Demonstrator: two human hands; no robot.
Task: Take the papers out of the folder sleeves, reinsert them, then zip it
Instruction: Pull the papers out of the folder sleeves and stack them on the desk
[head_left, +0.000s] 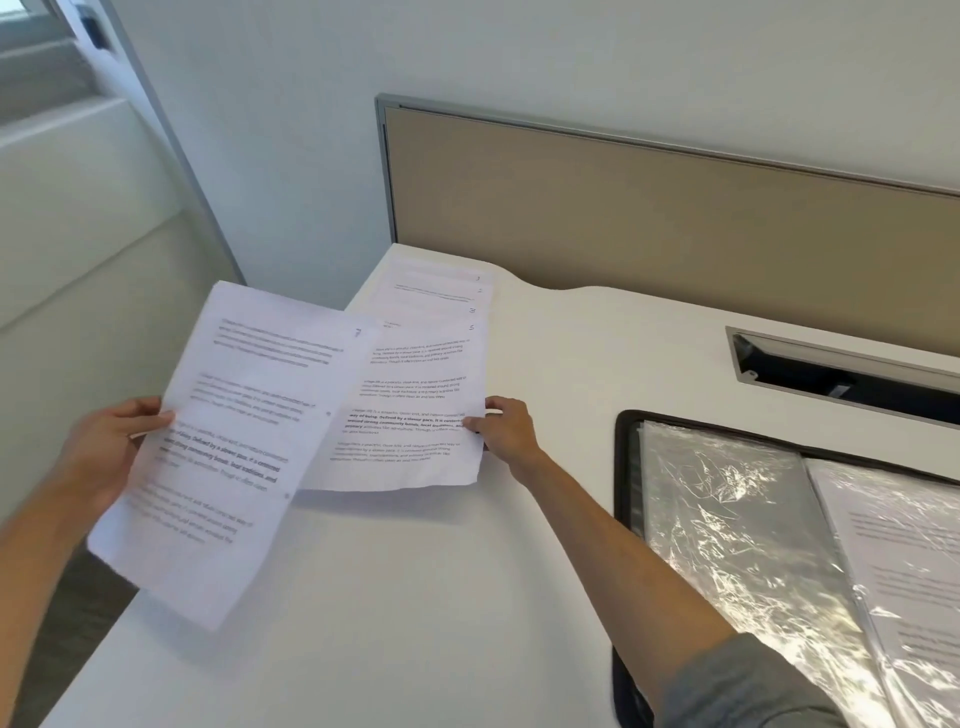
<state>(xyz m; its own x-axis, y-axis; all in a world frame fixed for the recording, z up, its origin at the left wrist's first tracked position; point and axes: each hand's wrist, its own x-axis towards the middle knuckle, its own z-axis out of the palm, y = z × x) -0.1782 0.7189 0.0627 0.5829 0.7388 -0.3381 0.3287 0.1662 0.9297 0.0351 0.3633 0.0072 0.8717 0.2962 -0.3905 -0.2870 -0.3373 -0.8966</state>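
Left hand (106, 452) pinching a printed sheet (234, 447) by its left edge, lifting it tilted off the desk (467, 597), right hand (506, 431) gripping the right edge of the top page (410, 410) lying on the far-left stack (436, 291), folder (631, 467) lying open at near right, sleeves (727, 519) showing.
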